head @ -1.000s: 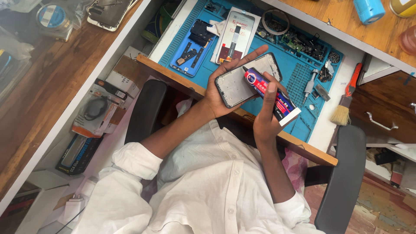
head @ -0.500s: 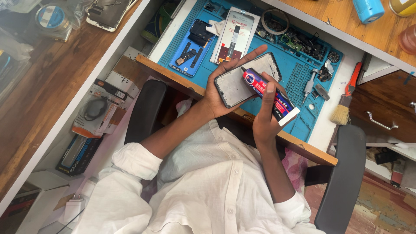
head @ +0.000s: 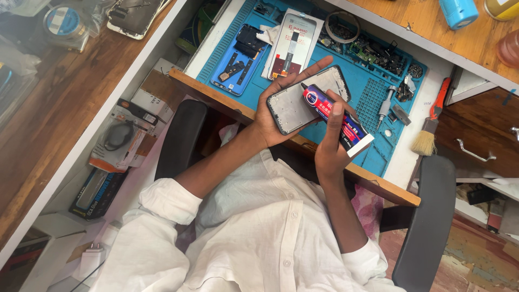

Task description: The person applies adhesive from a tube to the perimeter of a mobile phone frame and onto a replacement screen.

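We see our left hand (head: pixel 273 116) cradling a phone frame (head: pixel 304 100) from below, its fingers (head: pixel 303 73) wrapped round the far edge and gripping it, the grey inner face turned up. Our right hand (head: pixel 332 143) is closed on a red, white and blue glue tube (head: pixel 338 120), fingers curled along its body, the nozzle end resting on the frame's upper part. Both hands hover just over the wooden front edge of the tabletop (head: pixel 378 181).

Beyond the fingers lies a blue work mat (head: pixel 373 97). Just past the left fingers sits a white phone-screen package (head: pixel 292 43), and left of it a dark phone back (head: pixel 240 59) with parts on it. To the right of the tube's end lie a small silver screwdriver (head: pixel 385 103) and, further right off the mat, a brush (head: pixel 430 127) with an orange handle. Farther out, small dark components (head: pixel 378 54) crowd the mat's far edge beside a tape ring (head: pixel 341 27).
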